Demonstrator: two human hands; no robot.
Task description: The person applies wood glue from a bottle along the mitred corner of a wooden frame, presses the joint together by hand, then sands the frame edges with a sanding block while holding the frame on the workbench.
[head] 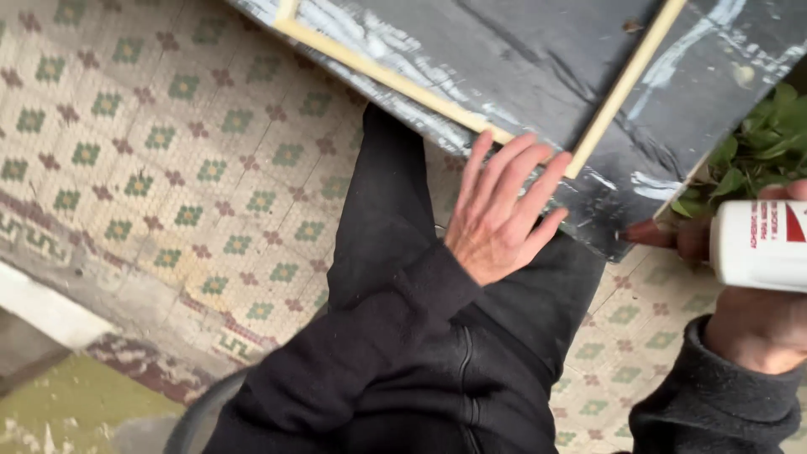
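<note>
Pressing left hand [496,223] fingers on wooden strip [618,88], right hand [756,324] gripping white bottle [756,244]

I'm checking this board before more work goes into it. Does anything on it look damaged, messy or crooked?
Yes. The dark board is streaked with whitish smears near its edges. The pale wooden strips meet near the left hand. The right hand holds a white bottle.

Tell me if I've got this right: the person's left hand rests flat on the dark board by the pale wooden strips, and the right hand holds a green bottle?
Not quite. The head view shows the bottle in the right hand is white with red markings, not green. The left hand does lie flat, fingers spread, on the dark board by the pale wooden strips.
</note>
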